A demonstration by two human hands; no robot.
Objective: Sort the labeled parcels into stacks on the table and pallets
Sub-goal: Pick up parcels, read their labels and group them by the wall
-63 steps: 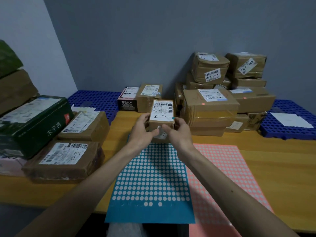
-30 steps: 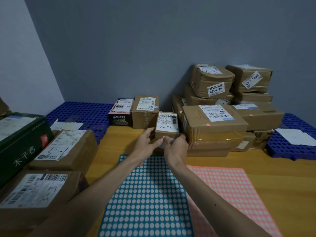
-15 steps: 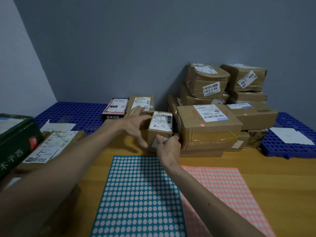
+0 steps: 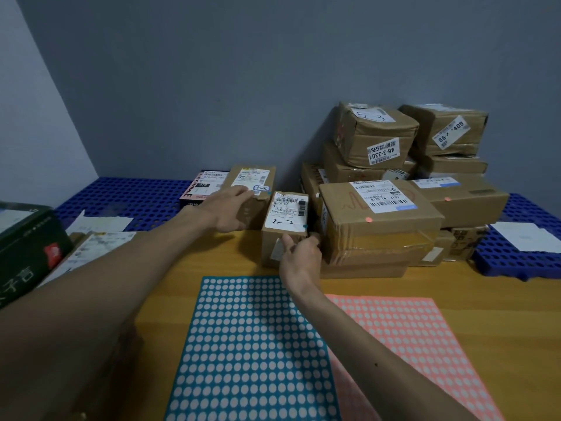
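Now, right hand [image 4: 299, 258]: clamped on the small brown cardboard parcel marked "2-2" [image 4: 287, 214], thumb pressed on its near face, fingers curled round its right side.
Small parcel: standing on the wooden worktop [image 4: 501, 314], tight against the large taped brown box [image 4: 379, 226], and the right hand's fingers are tucked in between the two!
Left hand [image 4: 226, 212]: stretched forward, fingers laid straight across the top label of the taller brown parcel marked "5-3" [image 4: 258, 177], thumb hanging down its front, not closed round it.
Taller parcel: just beyond and left of the right hand; touching the small parcel or not, cannot tell.
Black-and-pink carton [image 4: 202, 186]: just left of the left hand, at the edge of the blue perforated plastic pallet [image 4: 127, 199].
Stack of brown parcels [image 4: 376, 135]: beyond and right of the right hand, piled behind the large box.
Teal dotted sheet [image 4: 252, 354]: flat on the worktop, nearer than both hands, under the forearms.
Pink dotted sheet [image 4: 409, 344]: right of the right forearm, beside the teal one.
Dark green box [image 4: 30, 238]: well left of the left forearm.
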